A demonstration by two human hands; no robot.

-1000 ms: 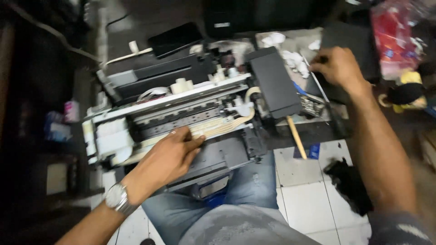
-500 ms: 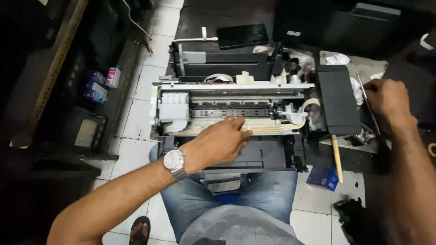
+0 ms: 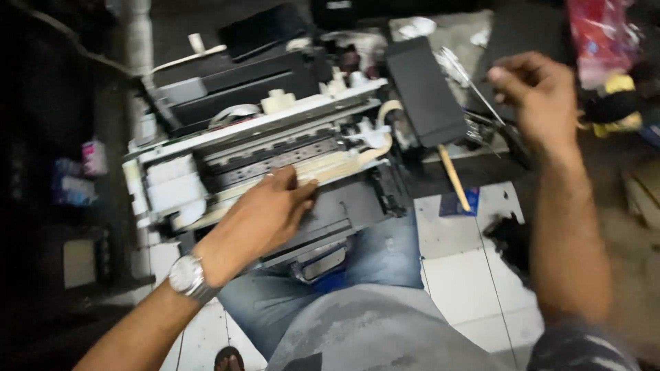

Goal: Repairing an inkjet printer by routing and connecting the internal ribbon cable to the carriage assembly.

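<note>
An opened printer (image 3: 275,137) with its cover off lies across the person's lap and the floor, tilted in the head view, its white rail and dark inner frame bare. The left hand (image 3: 265,216) rests flat on the front of it, fingers stretched forward and close together, the tips touching a pale cream strip (image 3: 330,167) that runs along the mechanism; it grips nothing. A silver wristwatch (image 3: 187,277) sits on that wrist.

The right hand (image 3: 540,96) is raised off to the side, well apart from the printer's middle — fingers curled in, thumb and forefinger pinched near a thin metal tool (image 3: 474,86). Motion blur hides whether the tool is truly held, so I cannot tell.

Between the two hands stands a black rectangular block (image 3: 423,89) at the printer's right end, and just below it a wooden-handled tool (image 3: 454,177) lies slanted, its end over a small blue packet (image 3: 459,203) on the white tiled floor (image 3: 460,275). A dark lump (image 3: 509,237) lies on the tiles near the right forearm. At the upper right there is a red bag (image 3: 598,38) and a yellow-and-black object (image 3: 615,103) — both blurred. Blue jeans (image 3: 385,254) show beneath the printer.
</note>
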